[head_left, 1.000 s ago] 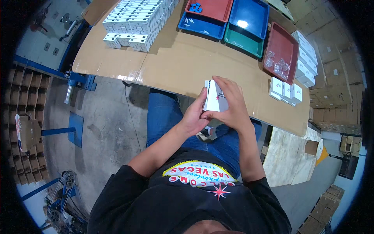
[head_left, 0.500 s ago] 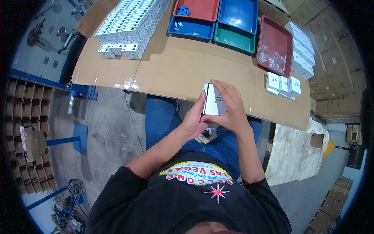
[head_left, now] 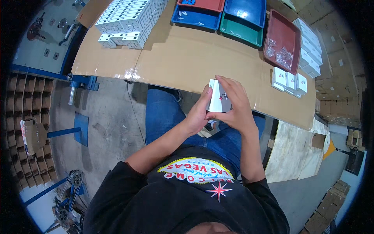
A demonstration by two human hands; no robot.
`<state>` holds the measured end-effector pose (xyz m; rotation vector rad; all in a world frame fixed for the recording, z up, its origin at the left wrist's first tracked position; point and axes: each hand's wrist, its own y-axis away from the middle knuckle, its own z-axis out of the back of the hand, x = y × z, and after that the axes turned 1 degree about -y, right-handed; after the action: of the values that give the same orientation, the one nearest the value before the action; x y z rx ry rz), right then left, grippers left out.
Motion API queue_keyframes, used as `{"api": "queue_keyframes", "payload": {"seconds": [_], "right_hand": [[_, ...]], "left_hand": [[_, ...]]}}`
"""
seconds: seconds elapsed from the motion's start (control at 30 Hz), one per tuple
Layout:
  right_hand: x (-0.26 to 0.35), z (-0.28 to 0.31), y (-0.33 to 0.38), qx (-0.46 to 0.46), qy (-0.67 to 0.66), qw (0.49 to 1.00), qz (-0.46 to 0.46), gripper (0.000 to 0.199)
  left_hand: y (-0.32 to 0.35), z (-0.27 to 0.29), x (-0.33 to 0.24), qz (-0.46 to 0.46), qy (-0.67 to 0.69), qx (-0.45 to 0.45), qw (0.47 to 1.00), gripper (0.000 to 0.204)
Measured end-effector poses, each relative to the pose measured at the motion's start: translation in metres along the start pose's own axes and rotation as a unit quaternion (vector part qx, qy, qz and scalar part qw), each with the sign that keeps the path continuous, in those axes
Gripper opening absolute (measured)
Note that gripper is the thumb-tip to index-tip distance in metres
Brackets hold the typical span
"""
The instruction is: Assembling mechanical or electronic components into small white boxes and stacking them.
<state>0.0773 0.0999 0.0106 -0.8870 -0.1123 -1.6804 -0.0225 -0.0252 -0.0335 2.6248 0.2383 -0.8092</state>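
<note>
Just past the table's near edge, above my lap, I hold a small white box (head_left: 216, 102) with dark and red print on one face. My left hand (head_left: 198, 114) is closed on its left side, the thumb lying along the narrow face. Round the right side goes my right hand (head_left: 237, 102), its fingers over the far end and its thumb at the near end. The hands hide parts of the box's sides and underside.
Rows of white boxes (head_left: 128, 21) stand stacked at the far left of the cardboard-covered table (head_left: 175, 62). Blue (head_left: 196, 19), green (head_left: 241, 33) and dark red (head_left: 272, 29) trays lie at the back, holding small parts and clear bags. Small white boxes (head_left: 290, 81) sit at the right.
The view has shifted, so the table's contents sit higher and farther right. Both hands still hold the box, and the dark line along its narrow face no longer shows.
</note>
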Motion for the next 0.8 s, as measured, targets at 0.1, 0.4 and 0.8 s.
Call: {"api": "queue_keyframes", "payload": {"seconds": [0.1, 0.4, 0.8], "right_hand": [[0.001, 0.001, 0.001, 0.009, 0.003, 1.000, -0.001, 0.104], [-0.004, -0.007, 0.003, -0.006, -0.013, 1.000, 0.003, 0.105], [-0.006, -0.017, 0.023, -0.115, -0.189, 0.972, -0.078, 0.110]], "left_hand": [[-0.001, 0.000, 0.003, -0.018, -0.034, -0.015, 0.999, 0.057], [-0.002, 0.013, 0.008, 0.001, -0.028, 0.012, 1.000, 0.055], [0.011, -0.003, -0.011, -0.093, -0.094, 0.008, 0.991, 0.060]]}}
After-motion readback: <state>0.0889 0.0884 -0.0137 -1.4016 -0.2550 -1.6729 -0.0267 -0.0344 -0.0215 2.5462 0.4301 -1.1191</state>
